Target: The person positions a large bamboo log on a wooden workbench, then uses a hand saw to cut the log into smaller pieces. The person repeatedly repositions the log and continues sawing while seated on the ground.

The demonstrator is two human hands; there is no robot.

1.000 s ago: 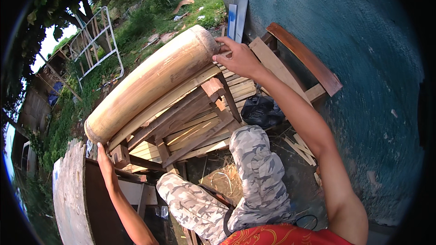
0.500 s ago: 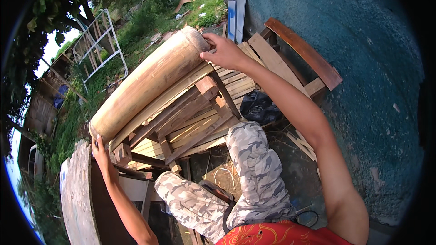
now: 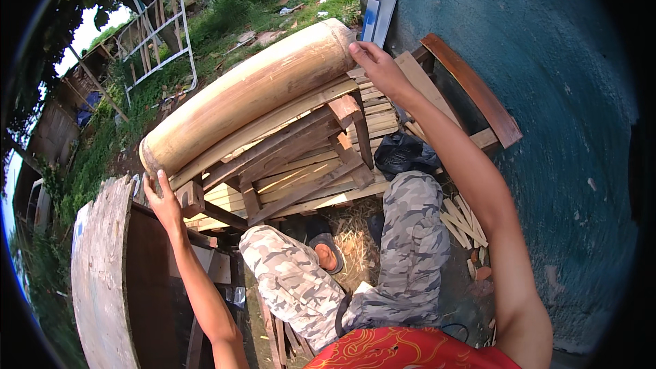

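A thick, pale bamboo section (image 3: 249,96) lies slantwise along the top rail of a rough wooden stand (image 3: 280,147). Its far right end has a dark ring, and there my right hand (image 3: 383,72) grips it with the thumb at the rim and the fingers partly hidden behind. At the near left end, my left hand (image 3: 162,201) has its thumb and fingertips against the lower edge. My left palm faces the stand's corner block, apart from the bamboo. Neither hand shows a tool.
Below the stand is a slatted bamboo platform (image 3: 307,171) with a black plastic bag (image 3: 403,154). A weathered board (image 3: 102,253) stands at left. A brown wooden bench piece (image 3: 471,89) leans near the blue wall (image 3: 574,130). Split strips (image 3: 465,222) lie at right.
The bamboo has shifted right in view and lies a little flatter. My left thumb has spread farther from the fingers, and my legs have moved apart, showing a sandalled foot between them.
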